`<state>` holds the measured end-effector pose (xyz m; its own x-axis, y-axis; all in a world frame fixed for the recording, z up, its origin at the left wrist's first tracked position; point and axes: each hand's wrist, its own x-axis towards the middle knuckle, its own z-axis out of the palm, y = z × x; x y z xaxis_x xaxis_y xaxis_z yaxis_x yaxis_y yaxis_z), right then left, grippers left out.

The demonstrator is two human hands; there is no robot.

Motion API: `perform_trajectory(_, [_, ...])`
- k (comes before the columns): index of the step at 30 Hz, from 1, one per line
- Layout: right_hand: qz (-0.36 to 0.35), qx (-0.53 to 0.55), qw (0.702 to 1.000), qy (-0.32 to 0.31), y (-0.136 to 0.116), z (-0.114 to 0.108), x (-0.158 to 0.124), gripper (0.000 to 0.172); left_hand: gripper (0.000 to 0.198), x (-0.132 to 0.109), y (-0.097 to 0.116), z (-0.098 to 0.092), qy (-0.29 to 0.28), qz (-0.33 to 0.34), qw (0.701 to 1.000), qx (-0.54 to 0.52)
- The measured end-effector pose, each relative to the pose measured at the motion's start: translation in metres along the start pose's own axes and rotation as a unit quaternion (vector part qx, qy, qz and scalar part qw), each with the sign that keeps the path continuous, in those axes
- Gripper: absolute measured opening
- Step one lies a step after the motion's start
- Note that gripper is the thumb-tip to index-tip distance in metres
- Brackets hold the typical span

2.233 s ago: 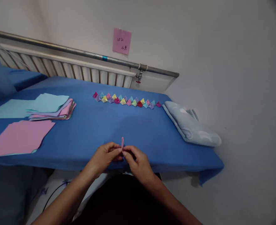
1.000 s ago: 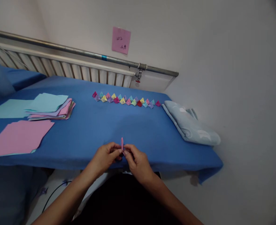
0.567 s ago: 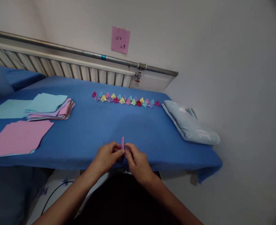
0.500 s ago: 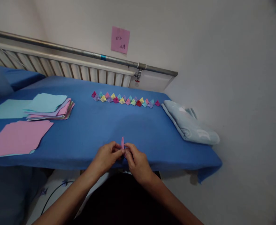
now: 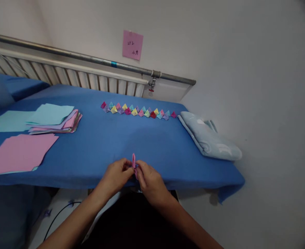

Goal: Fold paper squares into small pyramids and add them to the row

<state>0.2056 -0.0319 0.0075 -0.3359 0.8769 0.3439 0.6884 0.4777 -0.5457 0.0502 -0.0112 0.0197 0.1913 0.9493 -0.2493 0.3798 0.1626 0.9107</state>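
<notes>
A small piece of folded pink paper (image 5: 133, 161) stands on edge between my two hands, over the near edge of the blue-covered surface. My left hand (image 5: 118, 174) pinches it from the left with thumb and fingers. From the right, the thumb and fingers of my right hand (image 5: 150, 179) close on its lower part. The paper's bottom is partly hidden by my fingertips. Farther back, a zigzag row of folded paper pieces (image 5: 128, 111) in pink, yellow, purple, blue and red lies on the cloth.
Left of my hands lie pink paper sheets (image 5: 20, 152) and a stack topped with light blue sheets (image 5: 51, 113). A folded pale blue blanket (image 5: 212, 138) rests at the right. Behind run a radiator (image 5: 90, 80) and a metal pipe (image 5: 85, 57). A pink note (image 5: 132, 45) hangs on the wall.
The pink paper has shifted slightly left and tilted a little, with more of its lower part showing between my fingers. Both hands still grip it.
</notes>
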Motion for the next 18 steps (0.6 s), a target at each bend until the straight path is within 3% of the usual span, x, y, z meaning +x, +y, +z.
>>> perform_trajectory(5, [-0.070,-0.036,0.997,-0.003,-0.0020,-0.0018,-0.0005,0.040,0.022,0.0009,-0.0010,0.0010,0.008,-0.001,1.000,0.004])
perform_trajectory(10, [-0.091,-0.069,0.993,-0.011,-0.0035,-0.0015,-0.0009,0.048,0.023,0.0012,-0.0006,0.0009,0.002,-0.010,1.000,0.008])
perform_trajectory(18, [-0.112,-0.115,0.987,0.014,-0.0064,-0.0019,0.0021,0.029,0.020,0.0028,0.0035,0.0003,0.006,0.002,0.999,0.038])
